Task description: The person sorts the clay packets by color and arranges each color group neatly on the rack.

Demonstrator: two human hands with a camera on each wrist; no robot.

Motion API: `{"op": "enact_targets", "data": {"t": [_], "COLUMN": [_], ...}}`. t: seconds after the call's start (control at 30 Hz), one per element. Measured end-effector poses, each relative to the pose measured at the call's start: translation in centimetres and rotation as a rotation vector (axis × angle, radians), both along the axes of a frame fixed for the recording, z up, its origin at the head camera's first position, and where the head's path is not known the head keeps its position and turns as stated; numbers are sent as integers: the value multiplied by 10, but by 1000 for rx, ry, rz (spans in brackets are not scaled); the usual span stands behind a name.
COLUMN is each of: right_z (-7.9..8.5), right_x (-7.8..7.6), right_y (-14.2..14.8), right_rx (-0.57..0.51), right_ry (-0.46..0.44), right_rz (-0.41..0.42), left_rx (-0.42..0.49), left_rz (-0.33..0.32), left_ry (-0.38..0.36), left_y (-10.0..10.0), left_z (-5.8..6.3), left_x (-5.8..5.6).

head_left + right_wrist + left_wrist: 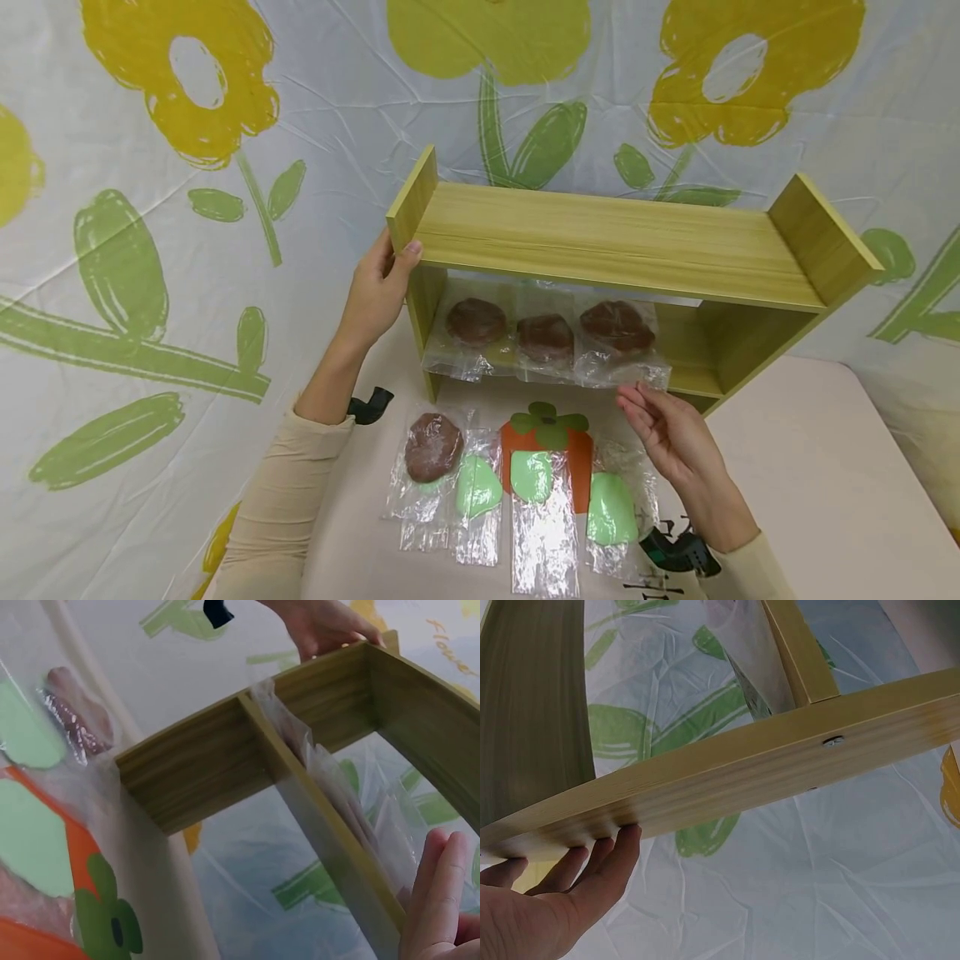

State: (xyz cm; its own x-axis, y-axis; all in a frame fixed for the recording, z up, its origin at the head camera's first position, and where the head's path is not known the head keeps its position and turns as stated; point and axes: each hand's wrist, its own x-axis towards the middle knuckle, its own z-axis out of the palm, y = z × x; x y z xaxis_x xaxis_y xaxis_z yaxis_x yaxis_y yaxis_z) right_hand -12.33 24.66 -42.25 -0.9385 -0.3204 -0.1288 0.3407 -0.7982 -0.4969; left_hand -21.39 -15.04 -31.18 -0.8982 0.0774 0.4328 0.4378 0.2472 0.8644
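Note:
My left hand [382, 287] holds the left side panel of a small wooden shelf [622, 237] near its top. In the left wrist view, the fingers [604, 881] lie against the panel's outer face. On the middle board, three clear plastic bags [546, 337], each with a dark brown rounded lump, lie side by side, their front ends hanging over the board's edge. My right hand [678, 429] is at the front corner of the right-hand bag [617, 327]. Its fingertips overlap that bag's edge, and in the right wrist view two fingers [442, 885] are straight beside the plastic.
In front of the shelf, a bagged brown lump [433, 447] and several bags with light green pieces [611, 508] lie on the pale table [810, 467]. Under them is an orange persimmon-shaped cutout [581, 471] with green leaves. A flower-printed cloth [337, 133] hangs behind.

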Motion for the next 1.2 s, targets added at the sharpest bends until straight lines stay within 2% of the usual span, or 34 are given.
{"op": "enact_targets", "data": {"t": [0.27, 0.5, 0.8, 1.03, 1.2], "right_z": [-6, -17, -41, -65, -79], "right_x": [10, 21, 21, 19, 15], "right_y": [1, -13, -55, -92, -112], "right_rx": [112, 327, 467, 523, 576], "right_ry": [43, 135, 91, 39, 36], "right_rz": [37, 88, 205, 282, 321], "left_rx": [20, 13, 15, 16, 18], "left_rz": [-10, -1, -5, -11, -13], "left_ry": [6, 11, 11, 14, 9], "left_y": [0, -1, 0, 0, 0], "left_z": [-1, -1, -1, -1, 0], "left_x": [0, 1, 0, 0, 1]}}
